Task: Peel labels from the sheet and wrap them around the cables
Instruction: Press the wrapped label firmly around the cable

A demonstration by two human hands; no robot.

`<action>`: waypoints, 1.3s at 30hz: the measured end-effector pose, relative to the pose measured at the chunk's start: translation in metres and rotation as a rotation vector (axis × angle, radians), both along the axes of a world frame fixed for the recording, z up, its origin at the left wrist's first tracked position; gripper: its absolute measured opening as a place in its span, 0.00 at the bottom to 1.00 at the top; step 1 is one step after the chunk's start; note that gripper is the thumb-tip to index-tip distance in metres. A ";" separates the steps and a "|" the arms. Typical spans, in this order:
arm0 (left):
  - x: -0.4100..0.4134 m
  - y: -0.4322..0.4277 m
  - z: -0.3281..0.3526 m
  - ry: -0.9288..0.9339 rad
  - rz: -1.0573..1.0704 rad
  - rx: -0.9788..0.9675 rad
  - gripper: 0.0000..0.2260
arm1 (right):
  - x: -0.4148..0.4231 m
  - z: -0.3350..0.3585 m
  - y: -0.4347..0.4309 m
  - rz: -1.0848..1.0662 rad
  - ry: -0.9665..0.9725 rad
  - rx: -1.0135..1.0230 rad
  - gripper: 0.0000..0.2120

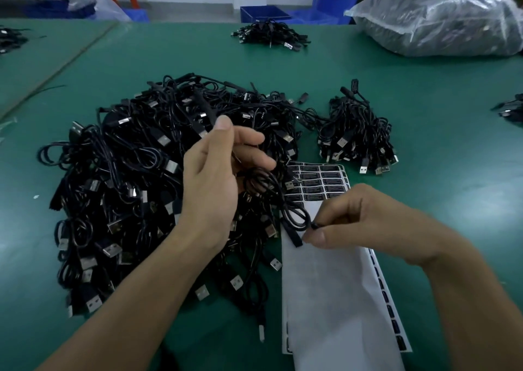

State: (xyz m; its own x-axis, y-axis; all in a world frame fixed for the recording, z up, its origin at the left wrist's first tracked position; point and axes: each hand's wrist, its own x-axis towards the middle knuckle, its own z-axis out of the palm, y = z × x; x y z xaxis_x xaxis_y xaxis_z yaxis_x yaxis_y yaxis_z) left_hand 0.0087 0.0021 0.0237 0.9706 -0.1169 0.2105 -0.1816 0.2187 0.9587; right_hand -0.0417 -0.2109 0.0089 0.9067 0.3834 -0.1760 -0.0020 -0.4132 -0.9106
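A big heap of black USB cables point(127, 178) covers the green table in front of me. My left hand point(218, 178) is raised over the heap's right edge and holds a coiled black cable point(271, 192) between thumb and fingers. My right hand point(365, 218) pinches the same cable's lower loop, where a black label point(293, 236) hangs down from it. Under both hands lies the white label sheet point(325, 291), with rows of black labels point(319, 182) left at its far end.
A smaller pile of cables point(356, 136) sits right of the heap, another pile point(271, 35) farther back. A large clear plastic bag point(441, 17) of cables lies at the far right. Blue bins point(263, 13) stand beyond the table's far edge.
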 end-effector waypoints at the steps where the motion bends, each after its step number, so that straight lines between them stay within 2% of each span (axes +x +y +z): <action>1: -0.001 0.000 0.002 0.013 -0.022 -0.010 0.21 | -0.002 0.001 0.001 0.033 0.014 0.021 0.12; 3: 0.000 0.003 0.008 0.047 -0.089 -0.048 0.20 | -0.006 0.000 0.000 0.013 0.015 0.077 0.16; 5: 0.002 0.008 0.014 0.080 -0.126 -0.048 0.19 | -0.006 -0.001 -0.003 -0.210 -0.035 0.103 0.19; 6: 0.002 0.009 0.015 0.098 -0.133 -0.015 0.18 | -0.004 -0.004 -0.006 -0.381 -0.069 0.124 0.15; 7: 0.003 0.010 0.014 0.111 -0.139 0.047 0.18 | -0.002 -0.006 -0.008 -0.551 -0.091 0.160 0.10; 9: 0.001 0.009 0.011 0.067 -0.149 0.245 0.18 | 0.002 -0.012 -0.010 -0.810 -0.111 0.194 0.11; 11: 0.002 0.007 0.002 -0.065 -0.154 0.473 0.16 | 0.004 -0.016 -0.011 -0.921 -0.114 0.181 0.11; 13: 0.002 0.004 -0.006 -0.121 -0.184 0.632 0.13 | 0.004 -0.017 -0.011 -0.946 -0.105 0.195 0.09; 17: -0.004 -0.004 -0.018 -0.071 -0.240 0.735 0.11 | 0.004 -0.013 -0.011 -0.978 -0.037 0.276 0.05; 21: -0.014 -0.012 -0.024 -0.291 -0.131 1.036 0.18 | 0.002 -0.009 -0.014 -0.998 0.041 0.367 0.03; 25: -0.018 -0.017 -0.027 -0.405 -0.114 1.112 0.18 | 0.001 -0.007 -0.017 -0.997 0.071 0.437 0.06; 29: -0.017 -0.021 -0.029 -0.378 -0.068 1.233 0.16 | 0.000 -0.006 -0.017 -0.957 0.132 0.517 0.09; 31: -0.016 -0.024 -0.031 -0.352 -0.050 1.326 0.11 | 0.000 -0.006 -0.016 -0.955 0.147 0.527 0.10; 33: -0.016 -0.027 -0.033 -0.363 -0.030 1.435 0.02 | 0.000 -0.006 -0.016 -0.967 0.137 0.482 0.10; 36: -0.017 -0.030 -0.034 -0.410 0.004 1.523 0.09 | 0.000 -0.005 -0.018 -0.973 0.121 0.441 0.12; 39: -0.021 -0.036 -0.030 -0.456 -0.001 1.473 0.10 | -0.001 -0.004 -0.021 -0.965 0.114 0.432 0.13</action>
